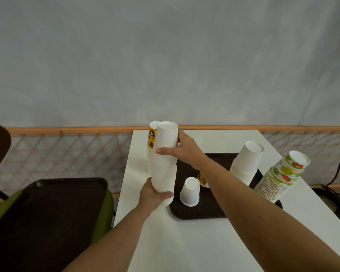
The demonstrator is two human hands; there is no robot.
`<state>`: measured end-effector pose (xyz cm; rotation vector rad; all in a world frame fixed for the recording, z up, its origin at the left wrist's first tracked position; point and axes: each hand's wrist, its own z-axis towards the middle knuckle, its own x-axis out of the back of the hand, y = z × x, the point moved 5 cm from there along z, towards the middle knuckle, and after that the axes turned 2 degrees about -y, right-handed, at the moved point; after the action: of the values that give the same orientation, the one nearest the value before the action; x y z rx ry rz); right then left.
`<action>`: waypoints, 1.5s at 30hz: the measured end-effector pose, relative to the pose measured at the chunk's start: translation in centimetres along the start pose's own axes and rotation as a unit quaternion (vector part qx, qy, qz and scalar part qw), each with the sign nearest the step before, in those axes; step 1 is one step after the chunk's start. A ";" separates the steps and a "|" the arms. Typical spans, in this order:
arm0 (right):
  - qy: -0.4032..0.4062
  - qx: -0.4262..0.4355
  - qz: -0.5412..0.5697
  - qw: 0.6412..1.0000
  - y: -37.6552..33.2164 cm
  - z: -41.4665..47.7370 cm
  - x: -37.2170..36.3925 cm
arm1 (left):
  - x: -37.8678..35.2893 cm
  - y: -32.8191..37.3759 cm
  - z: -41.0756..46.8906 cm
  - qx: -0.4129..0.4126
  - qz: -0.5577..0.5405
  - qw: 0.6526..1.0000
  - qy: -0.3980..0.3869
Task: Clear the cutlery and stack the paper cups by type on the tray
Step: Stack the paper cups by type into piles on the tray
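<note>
A tall stack of upside-down white paper cups [164, 173] stands at the left edge of the dark brown tray [192, 213]. My left hand [152, 195] grips its base and my right hand [182, 148] grips it near the top. Behind it rises a stack topped by a yellow printed cup [152, 138]. On the tray a single white cup [190, 191] sits upside down, with a yellow printed cup [202, 179] partly hidden by my right forearm. A short stack of wider white cups [246, 161] leans at the tray's right. No cutlery is visible.
A tall stack of green fruit-print cups [281, 175] leans at the right end of the tray. The white table [185, 242] meets a wooden rail and grey wall. A second dark tray [41, 216] lies on a green chair at left. Black cables hang at far right.
</note>
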<state>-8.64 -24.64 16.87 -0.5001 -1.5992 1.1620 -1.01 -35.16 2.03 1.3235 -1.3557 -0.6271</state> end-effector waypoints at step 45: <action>0.123 -0.149 -0.032 0.981 12.4 -4.0 1.3 | 0.3 -0.3 -0.7 0.009 -0.004 0.999 0.037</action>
<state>-8.31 -16.47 6.69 -0.7503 -1.5643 0.7804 -0.16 -35.26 2.05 1.3534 -1.3001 -0.5675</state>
